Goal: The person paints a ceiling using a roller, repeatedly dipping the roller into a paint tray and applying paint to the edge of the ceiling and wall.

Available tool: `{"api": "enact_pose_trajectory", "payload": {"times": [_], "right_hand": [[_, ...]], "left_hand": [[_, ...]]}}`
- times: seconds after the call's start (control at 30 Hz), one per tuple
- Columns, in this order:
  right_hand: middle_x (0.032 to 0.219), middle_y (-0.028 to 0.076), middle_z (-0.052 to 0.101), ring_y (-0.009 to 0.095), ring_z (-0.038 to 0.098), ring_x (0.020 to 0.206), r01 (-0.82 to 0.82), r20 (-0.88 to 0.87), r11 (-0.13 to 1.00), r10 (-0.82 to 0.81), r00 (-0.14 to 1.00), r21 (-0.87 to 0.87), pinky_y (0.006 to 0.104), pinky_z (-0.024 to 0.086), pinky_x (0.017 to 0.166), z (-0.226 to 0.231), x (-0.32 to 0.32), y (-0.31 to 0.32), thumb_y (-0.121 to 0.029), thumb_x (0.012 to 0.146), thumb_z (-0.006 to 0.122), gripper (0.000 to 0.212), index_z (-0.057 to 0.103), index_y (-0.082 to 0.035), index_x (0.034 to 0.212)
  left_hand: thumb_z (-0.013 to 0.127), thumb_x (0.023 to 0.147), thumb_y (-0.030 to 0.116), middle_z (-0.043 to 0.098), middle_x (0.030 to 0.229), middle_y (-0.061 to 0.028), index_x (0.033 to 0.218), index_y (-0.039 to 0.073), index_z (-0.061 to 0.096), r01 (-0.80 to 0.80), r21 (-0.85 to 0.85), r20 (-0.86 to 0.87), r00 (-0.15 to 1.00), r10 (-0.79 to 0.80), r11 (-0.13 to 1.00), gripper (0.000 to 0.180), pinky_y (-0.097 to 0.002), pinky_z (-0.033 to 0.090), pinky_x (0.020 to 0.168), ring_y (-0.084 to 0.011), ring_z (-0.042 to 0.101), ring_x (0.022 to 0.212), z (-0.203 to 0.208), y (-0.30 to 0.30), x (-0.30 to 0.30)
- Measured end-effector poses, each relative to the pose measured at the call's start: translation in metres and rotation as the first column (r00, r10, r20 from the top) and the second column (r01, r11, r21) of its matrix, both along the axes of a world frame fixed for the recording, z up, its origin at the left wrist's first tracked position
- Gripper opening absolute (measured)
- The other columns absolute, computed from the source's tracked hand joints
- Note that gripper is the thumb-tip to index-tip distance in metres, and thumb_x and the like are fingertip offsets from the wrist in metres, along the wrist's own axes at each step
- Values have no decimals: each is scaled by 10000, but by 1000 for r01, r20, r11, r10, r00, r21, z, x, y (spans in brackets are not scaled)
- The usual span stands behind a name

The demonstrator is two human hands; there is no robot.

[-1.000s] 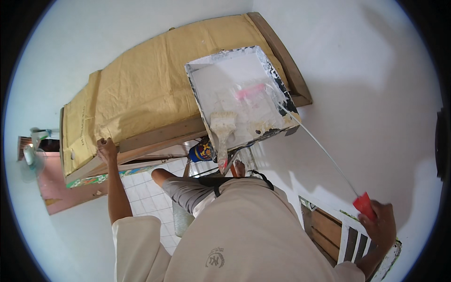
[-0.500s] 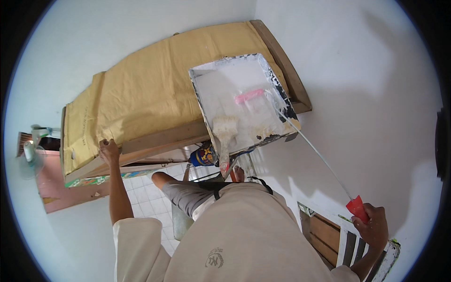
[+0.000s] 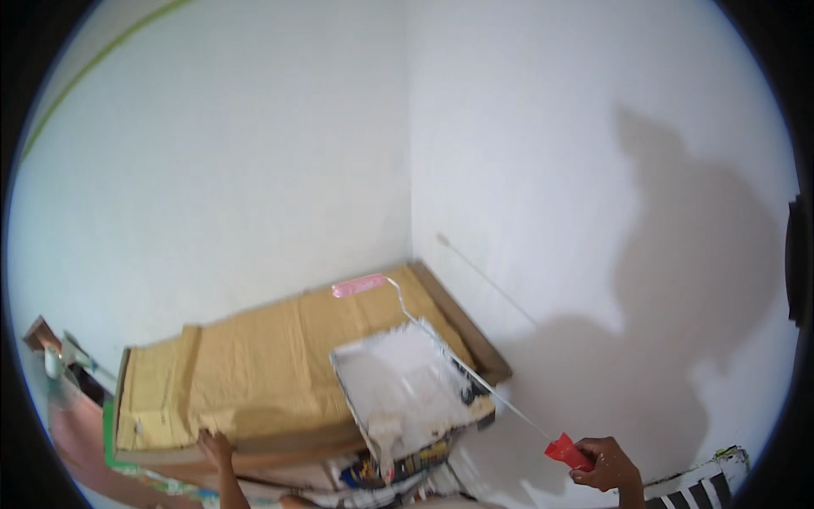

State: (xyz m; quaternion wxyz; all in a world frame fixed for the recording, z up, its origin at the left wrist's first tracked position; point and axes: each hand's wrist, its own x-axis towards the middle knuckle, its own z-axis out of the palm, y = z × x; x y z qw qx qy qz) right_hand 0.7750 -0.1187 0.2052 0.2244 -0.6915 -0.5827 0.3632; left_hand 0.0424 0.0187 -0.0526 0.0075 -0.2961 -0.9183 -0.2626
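Where under fingers (image 3: 599, 446), roller handle (image 3: 565, 452) invisible

Fan (image 3: 52, 363): far left, partly blurred
Pink panel (image 3: 80, 441): below the fan
Green stripe (image 3: 108, 49): slanting across the upper left
Slats (image 3: 700, 495): lower right, dark and white

Fairly bright, soft light | large shadow (image 3: 704, 246) on right wall (image 3: 526, 127) | slight blur | black fisheye rim
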Motion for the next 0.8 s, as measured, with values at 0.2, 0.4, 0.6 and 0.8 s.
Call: {"api": "enact_pose_trajectory", "payload": {"times": [0.2,0.4,0.6,0.8], "right_hand": [[745,47,606,133,580,603,-112,-138,904,184,973,413,298,488,580,-11,-25,57,-161,739,746,445,576,-14,1123],[734,42,565,88,523,508,-20,-364,955,132,922,297,270,435,449,15,-75,119,-108,861,658,343,464,-8,1125],[612,37,521,108,487,441,154,-647,854,246,722,497,271,403,426,66,-79,136,-164,934,549,165,484,-20,982],[555,30,484,104,451,410,266,-651,750,274,708,605,256,384,413,107,-72,150,-307,963,472,283,534,-31,953]], "left_hand": [[566,791,89,559,1059,-206,1110,-34,507,-41,179,-60,997,52,983,347,-480,373,933,-373,476,1066,11,-8,-5],[545,745,54,547,1015,-222,1041,-66,508,-61,321,-111,989,101,945,322,-474,376,904,-375,472,1055,-44,10,-43],[620,773,182,640,913,-229,949,-49,612,-73,353,79,996,48,933,290,-404,474,535,-311,592,684,-36,16,-31],[574,804,190,650,773,-205,900,-48,618,-2,446,-126,990,65,895,261,-370,463,475,-291,595,565,-53,7,-45]]}}
